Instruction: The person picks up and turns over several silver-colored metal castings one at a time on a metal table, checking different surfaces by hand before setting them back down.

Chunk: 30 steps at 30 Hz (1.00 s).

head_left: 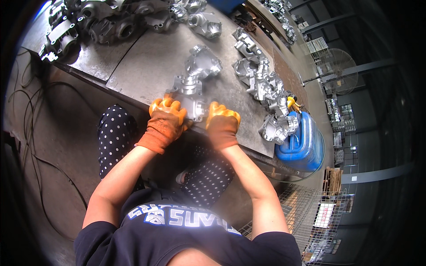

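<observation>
Both my hands wear orange work gloves and rest at the near edge of the metal table. My left hand [165,116] is closed, its curled fingers against the left side of a silver metal casting [192,106]. To the right of that casting, my right hand [223,123] is closed too. Its fingers are bent, and whatever they hold is hidden. Just beyond lie another casting [188,85] with a flanged neck and a larger rounded casting [204,62], close together on the metal tabletop [151,66].
Darker castings [106,26] are heaped at the far left. A row of silver castings [257,77] runs along the right side. By the right corner stand a blue plastic container [306,144] and a yellow-handled tool [293,104]. Black cables [33,128] trail across the floor at left.
</observation>
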Each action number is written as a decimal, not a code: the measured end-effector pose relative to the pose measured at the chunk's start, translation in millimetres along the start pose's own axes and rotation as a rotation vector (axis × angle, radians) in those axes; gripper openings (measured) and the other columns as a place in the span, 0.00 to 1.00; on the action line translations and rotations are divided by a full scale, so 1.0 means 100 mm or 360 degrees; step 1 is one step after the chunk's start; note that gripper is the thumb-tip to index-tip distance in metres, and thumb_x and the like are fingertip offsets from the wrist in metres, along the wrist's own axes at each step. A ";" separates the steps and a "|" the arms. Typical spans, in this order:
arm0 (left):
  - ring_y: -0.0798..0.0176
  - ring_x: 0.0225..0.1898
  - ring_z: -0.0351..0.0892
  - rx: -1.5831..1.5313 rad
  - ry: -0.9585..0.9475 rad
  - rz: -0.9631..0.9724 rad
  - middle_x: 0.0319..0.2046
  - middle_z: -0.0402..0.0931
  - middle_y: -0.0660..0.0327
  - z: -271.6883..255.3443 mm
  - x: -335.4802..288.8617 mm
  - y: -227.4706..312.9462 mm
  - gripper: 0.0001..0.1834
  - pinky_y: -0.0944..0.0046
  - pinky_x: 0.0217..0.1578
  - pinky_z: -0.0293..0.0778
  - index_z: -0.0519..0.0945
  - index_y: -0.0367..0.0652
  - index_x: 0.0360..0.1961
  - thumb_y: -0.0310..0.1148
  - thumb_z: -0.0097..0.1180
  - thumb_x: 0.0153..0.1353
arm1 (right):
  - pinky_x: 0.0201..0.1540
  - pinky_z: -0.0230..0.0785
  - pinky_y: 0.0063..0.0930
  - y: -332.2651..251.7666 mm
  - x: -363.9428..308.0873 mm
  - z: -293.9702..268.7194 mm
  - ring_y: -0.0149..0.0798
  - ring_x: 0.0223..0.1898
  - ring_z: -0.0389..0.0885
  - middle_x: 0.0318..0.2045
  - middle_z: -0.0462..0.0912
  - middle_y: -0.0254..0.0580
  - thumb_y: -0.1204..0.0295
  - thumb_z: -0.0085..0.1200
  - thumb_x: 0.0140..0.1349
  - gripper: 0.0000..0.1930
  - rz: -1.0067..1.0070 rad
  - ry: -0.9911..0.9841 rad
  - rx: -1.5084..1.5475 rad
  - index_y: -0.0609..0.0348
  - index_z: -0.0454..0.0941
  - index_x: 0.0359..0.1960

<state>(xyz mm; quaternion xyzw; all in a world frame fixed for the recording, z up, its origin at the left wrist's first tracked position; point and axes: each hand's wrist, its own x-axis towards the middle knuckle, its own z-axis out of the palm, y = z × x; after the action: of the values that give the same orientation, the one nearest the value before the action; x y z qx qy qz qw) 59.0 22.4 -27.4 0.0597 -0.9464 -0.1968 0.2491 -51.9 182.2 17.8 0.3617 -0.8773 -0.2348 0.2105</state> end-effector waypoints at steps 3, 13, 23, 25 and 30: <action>0.50 0.48 0.77 0.0015 0.0003 -0.0002 0.38 0.79 0.58 -0.01 0.01 0.00 0.18 0.47 0.53 0.66 0.82 0.51 0.32 0.53 0.66 0.52 | 0.30 0.70 0.37 -0.01 0.01 -0.02 0.38 0.26 0.83 0.26 0.82 0.35 0.67 0.54 0.60 0.10 0.0025 -0.0022 0.0006 0.52 0.78 0.42; 0.52 0.45 0.77 -0.0035 0.0035 0.0140 0.35 0.78 0.61 -0.01 -0.01 -0.09 0.17 0.47 0.47 0.67 0.81 0.51 0.30 0.52 0.64 0.55 | 0.33 0.69 0.37 -0.09 0.04 0.00 0.38 0.29 0.84 0.27 0.83 0.35 0.67 0.53 0.61 0.13 -0.0035 -0.0201 -0.0157 0.57 0.79 0.45; 0.54 0.45 0.77 -0.0024 -0.0169 0.0318 0.33 0.78 0.64 -0.13 0.20 -0.37 0.13 0.50 0.45 0.69 0.84 0.52 0.29 0.49 0.65 0.53 | 0.34 0.73 0.38 -0.05 0.30 -0.41 0.41 0.33 0.87 0.29 0.87 0.40 0.70 0.57 0.57 0.09 -0.0328 -0.0601 -0.0093 0.58 0.80 0.38; 0.55 0.45 0.77 -0.0014 -0.0272 0.0334 0.35 0.79 0.64 -0.16 0.23 -0.44 0.13 0.50 0.46 0.69 0.84 0.53 0.30 0.48 0.65 0.52 | 0.35 0.73 0.39 -0.03 0.37 -0.51 0.42 0.34 0.88 0.31 0.88 0.41 0.70 0.56 0.59 0.09 -0.0461 -0.0753 -0.0073 0.58 0.80 0.39; 0.56 0.48 0.77 -0.0110 -0.0298 0.0387 0.36 0.78 0.65 -0.23 0.34 -0.61 0.11 0.50 0.48 0.69 0.84 0.54 0.32 0.44 0.66 0.49 | 0.38 0.76 0.42 0.02 0.57 -0.62 0.48 0.38 0.88 0.35 0.89 0.46 0.68 0.54 0.62 0.11 -0.0635 -0.1058 0.0091 0.59 0.81 0.41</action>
<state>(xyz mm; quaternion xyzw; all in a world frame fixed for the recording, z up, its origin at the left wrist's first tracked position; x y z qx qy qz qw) 42.0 -48.3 -18.1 -0.0826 -0.9584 -0.2024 0.1836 -56.3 125.7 79.7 0.4351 -0.8163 -0.3509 -0.1454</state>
